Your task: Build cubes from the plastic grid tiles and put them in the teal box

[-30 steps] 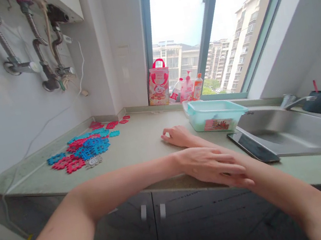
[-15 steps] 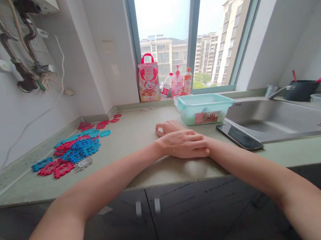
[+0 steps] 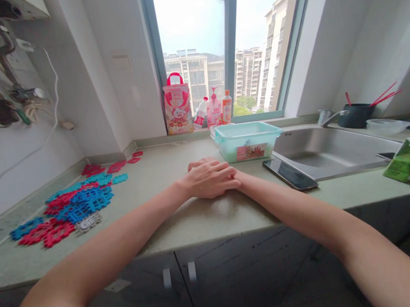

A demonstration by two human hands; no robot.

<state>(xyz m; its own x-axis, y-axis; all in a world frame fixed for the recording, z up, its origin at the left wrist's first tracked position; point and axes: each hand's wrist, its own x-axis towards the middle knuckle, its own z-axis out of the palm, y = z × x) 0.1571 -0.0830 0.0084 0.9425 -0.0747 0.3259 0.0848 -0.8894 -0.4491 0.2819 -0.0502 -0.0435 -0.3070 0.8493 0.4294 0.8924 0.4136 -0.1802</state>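
On the countertop, near its front edge, my two hands lie one over the other. My left hand rests on top, its fingers laid across the back of my right hand and near its wrist, holding no object. Underneath, my right hand is largely covered; the part of its fingers that shows lies loose on the counter, with nothing seen in them. Nearest to the hands are a mint-green plastic tub with a picture label and, right of my right forearm, a black smartphone.
Red, blue and grey interlocking plastic pieces are heaped at left. A steel sink is set in at right, by a green packet and a black pot. A pink bag and bottles stand at the window.
My view has turned a little to the right, so the surroundings appear farther left. My left hand has slid from my right wrist further onto the back of my right hand.
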